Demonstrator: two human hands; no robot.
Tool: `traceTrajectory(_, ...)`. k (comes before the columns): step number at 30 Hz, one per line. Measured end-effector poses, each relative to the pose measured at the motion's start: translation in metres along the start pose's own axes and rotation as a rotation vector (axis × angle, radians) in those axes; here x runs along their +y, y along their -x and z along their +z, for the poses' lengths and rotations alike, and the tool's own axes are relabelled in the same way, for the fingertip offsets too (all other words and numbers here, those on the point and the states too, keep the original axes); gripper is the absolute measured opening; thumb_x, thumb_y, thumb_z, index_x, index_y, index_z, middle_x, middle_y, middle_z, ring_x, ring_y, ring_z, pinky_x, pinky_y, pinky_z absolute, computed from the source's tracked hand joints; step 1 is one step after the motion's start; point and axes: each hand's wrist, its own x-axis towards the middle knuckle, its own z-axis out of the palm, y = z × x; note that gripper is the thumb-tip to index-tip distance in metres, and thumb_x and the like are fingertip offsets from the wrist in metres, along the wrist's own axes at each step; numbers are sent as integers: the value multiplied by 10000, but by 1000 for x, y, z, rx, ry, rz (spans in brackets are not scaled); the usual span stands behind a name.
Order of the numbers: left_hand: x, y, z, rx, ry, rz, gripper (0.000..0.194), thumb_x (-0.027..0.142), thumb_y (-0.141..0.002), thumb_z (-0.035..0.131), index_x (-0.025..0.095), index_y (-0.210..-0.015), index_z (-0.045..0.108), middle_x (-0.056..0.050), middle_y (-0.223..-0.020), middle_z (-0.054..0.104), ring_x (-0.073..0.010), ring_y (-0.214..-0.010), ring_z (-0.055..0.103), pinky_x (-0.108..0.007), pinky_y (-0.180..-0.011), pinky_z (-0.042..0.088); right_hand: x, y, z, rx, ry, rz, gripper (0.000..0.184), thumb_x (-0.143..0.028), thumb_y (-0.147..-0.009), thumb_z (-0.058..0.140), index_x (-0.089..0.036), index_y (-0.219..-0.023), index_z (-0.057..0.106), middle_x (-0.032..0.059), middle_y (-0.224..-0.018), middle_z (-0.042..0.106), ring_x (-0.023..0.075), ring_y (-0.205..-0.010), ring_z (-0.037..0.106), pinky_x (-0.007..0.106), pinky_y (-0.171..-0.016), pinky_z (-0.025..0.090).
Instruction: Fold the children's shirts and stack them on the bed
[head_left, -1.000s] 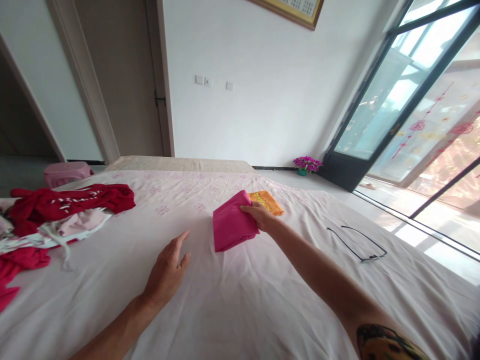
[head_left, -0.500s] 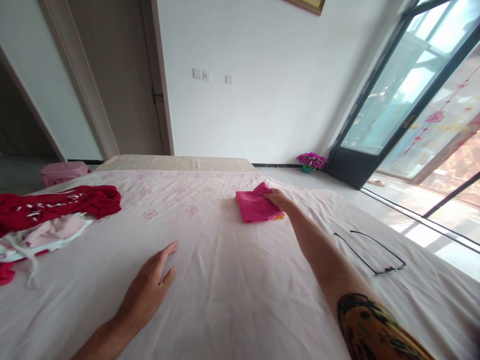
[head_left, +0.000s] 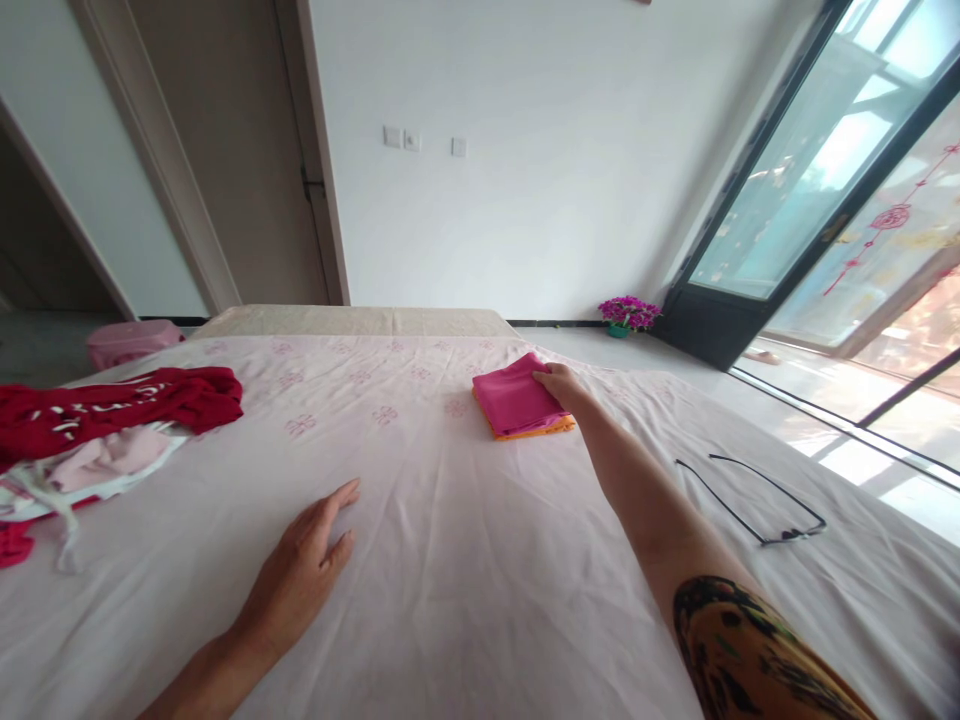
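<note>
A folded pink cloth (head_left: pixel 514 398) lies on top of a folded orange cloth (head_left: pixel 534 431) far out on the bed (head_left: pixel 465 600). My right hand (head_left: pixel 561 386) reaches out to the pink cloth's right edge, fingers curled on it. Nearer to me, my left hand (head_left: pixel 300 575) rests flat on the pale pink sheet with its fingers stretched out and nothing in it.
A pile of red and pink clothes (head_left: pixel 97 420) lies at the left of the bed. A pair of dark glasses (head_left: pixel 757 495) sits on the sheet at the right. A pink stool (head_left: pixel 127 340) stands by the door, a flower pot (head_left: pixel 626 315) by the glass door.
My right hand carried the folded pink cloth away from me and set it down on the orange cloth. My left hand stayed flat on the sheet.
</note>
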Motion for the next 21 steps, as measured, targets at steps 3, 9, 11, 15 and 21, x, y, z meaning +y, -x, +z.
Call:
traceTrajectory(3,1,-1,-1,-15,-9,4,460,268,-892,428,225,-1348,467,-66,-1278,641,-205,-1228,582,-402,-1064,466,3,1,-4,23,129,12,302,-376,-869,568,-155,-1042,678,77,-921,710,197,-800,653,274,-710,488)
traceTrajectory(9,0,-1,0,-9,-35,64,455,246,-886,436,216,-1338,483,-67,-1288,638,-206,-1213,591,-397,-1055,476,-7,27,-2,178,485,-151,513,-448,-948,433,-185,-1387,478,168,-1438,477,332,-1318,412,518,-1059,316)
traceTrajectory(11,-1,0,1,-5,-53,96,453,237,-882,442,215,-1331,497,-67,-1287,639,-206,-1206,595,-392,-1049,481,-13,41,8,157,596,-333,543,-485,-983,337,-234,-1462,385,112,-1515,400,308,-1404,294,538,-1111,245)
traceTrajectory(15,-1,1,3,8,-113,152,456,219,-868,459,213,-1320,524,-67,-1281,641,-210,-1196,596,-395,-1046,482,-16,58,27,-32,719,-492,532,-503,-1006,262,-312,-1499,325,44,-1592,272,292,-1457,170,569,-1123,209)
traceTrajectory(21,0,1,3,8,-150,223,442,190,-864,465,215,-1299,545,-63,-1274,640,-209,-1195,584,-407,-1053,475,-6,49,33,-304,846,-565,451,-412,-1016,310,-331,-1443,430,35,-1597,266,288,-1440,202,596,-1108,215)
